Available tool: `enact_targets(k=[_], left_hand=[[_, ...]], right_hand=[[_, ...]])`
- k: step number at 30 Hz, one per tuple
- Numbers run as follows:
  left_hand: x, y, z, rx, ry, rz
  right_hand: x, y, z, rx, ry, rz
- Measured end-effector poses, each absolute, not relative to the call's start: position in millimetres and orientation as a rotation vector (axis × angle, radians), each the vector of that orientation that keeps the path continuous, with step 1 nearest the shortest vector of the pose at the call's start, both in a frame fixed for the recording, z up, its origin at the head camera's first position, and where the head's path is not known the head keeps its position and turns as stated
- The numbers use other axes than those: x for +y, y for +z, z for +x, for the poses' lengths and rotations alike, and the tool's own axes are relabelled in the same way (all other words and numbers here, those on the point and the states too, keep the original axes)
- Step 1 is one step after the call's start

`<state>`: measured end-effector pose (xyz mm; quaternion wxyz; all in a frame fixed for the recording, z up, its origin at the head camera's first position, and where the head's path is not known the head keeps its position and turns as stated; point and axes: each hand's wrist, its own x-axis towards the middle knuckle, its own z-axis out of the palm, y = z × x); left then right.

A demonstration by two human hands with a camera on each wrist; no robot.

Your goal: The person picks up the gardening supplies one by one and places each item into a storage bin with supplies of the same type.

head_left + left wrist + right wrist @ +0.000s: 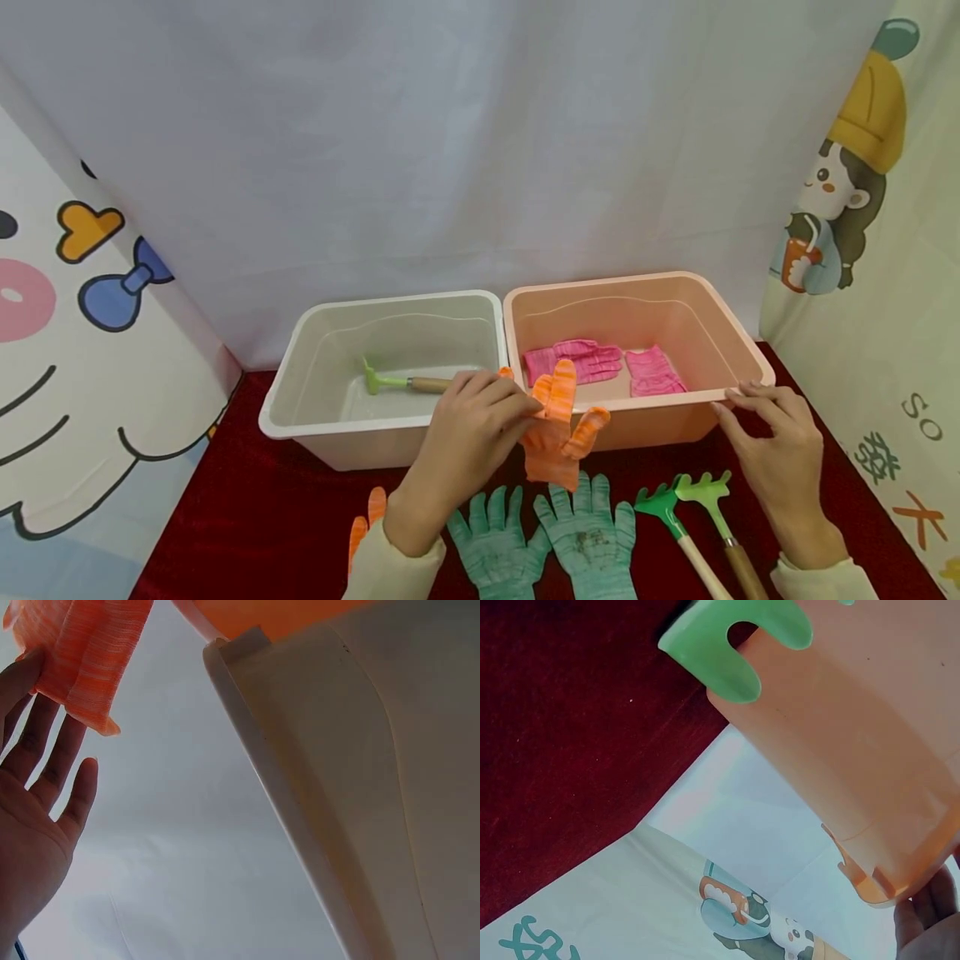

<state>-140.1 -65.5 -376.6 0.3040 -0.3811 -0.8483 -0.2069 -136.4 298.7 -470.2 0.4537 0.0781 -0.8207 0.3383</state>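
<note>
Two green gloves [498, 550], two rakes [738, 562] toward the table's [285, 500] near edge.
Left fingers [517, 407] pinch an orange glove [551, 450]; right fingers [761, 405], a peach bin's [656, 425] rim.

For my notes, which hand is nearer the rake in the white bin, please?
Left: the left hand is just in front of the rake; the right hand, well to its right, touches the peach bin.

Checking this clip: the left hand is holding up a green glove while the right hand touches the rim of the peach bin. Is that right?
Not quite: the glove held up by the left hand is orange, not green, as the head view shows. The right hand does touch the rim of the peach bin.
</note>
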Motion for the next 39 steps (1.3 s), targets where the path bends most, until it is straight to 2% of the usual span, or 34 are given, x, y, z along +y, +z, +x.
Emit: enact_targets(k=[39], left_hand=[[-40, -367, -180, -2.219, -0.649, -0.998]], right_hand=[[297, -472, -137, -1.991, 0.862, 0.175]])
